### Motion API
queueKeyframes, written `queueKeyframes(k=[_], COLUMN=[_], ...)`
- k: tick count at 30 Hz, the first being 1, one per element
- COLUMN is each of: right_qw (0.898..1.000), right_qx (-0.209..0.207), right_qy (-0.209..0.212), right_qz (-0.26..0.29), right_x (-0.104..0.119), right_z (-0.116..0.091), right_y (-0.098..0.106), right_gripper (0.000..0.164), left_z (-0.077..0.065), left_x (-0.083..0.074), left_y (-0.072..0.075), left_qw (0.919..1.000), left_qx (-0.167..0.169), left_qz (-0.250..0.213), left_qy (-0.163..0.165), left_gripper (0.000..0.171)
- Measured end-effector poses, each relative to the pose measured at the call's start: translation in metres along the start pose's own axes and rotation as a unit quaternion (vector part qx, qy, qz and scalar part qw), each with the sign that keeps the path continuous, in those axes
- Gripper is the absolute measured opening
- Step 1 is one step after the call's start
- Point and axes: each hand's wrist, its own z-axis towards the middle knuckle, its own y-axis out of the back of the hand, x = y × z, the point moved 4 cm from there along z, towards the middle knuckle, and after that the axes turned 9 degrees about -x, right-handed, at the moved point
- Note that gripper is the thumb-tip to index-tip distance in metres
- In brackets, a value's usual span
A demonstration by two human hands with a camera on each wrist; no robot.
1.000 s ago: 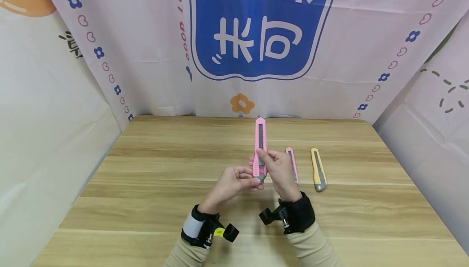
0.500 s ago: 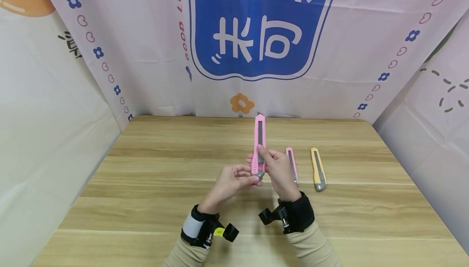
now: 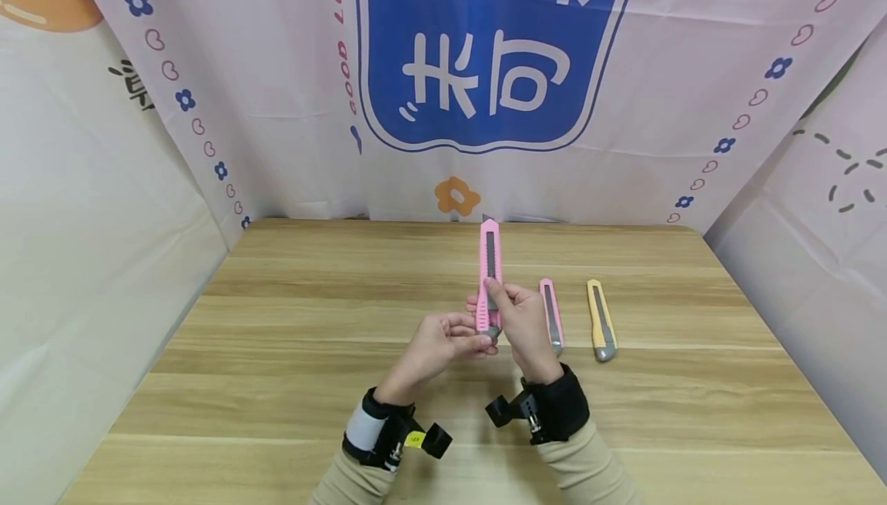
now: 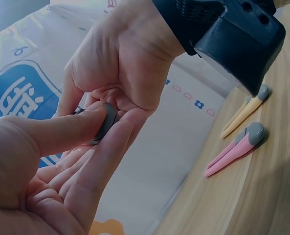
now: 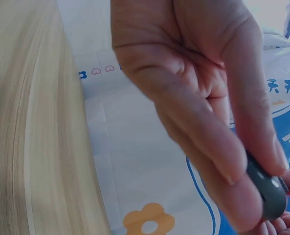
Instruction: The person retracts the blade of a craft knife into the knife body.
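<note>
In the head view a pink utility knife is held upright above the table, a short dark blade tip showing at its top. My left hand pinches its grey bottom end between thumb and fingers; the left wrist view shows that grey end cap under the thumb. Higher up the body, my right hand grips the knife, its thumb over the slider area. The right wrist view catches the grey end between fingers and thumb, with most of the pink body hidden.
A second pink utility knife lies on the wooden table just right of my right hand. Farther right lies a yellow utility knife. A printed cloth hangs behind the table's far edge.
The held knife rose slightly, then came down a little, and sits slightly farther left. My right hand shifted slightly left, uncovering more of the second pink knife. Both hands keep their hold.
</note>
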Motion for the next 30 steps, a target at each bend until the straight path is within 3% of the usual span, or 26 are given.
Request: queueKeyframes(k=[15, 24, 30], right_qw=[1.0, 0.999, 0.999], right_qx=[0.017, 0.019, 0.011], right_qy=[0.001, -0.031, -0.032], right_qz=[0.0, 0.024, 0.03], right_x=[0.0028, -0.0002, -0.0017], right_z=[-0.001, 0.0013, 0.0015], right_y=[0.0003, -0.0021, -0.0035], right_gripper=[0.033, 0.041, 0.041], left_z=[0.0011, 0.0002, -0.0014], left_x=[0.0017, -0.0009, -0.0031], left_y=[0.001, 0.0036, 0.0043], left_qw=[0.9999, 0.9995, 0.9998], left_qx=[-0.002, -0.025, -0.02], left_qz=[-0.003, -0.011, -0.008], left_qy=[0.01, 0.012, 0.004], left_gripper=[0.028, 0.028, 0.028])
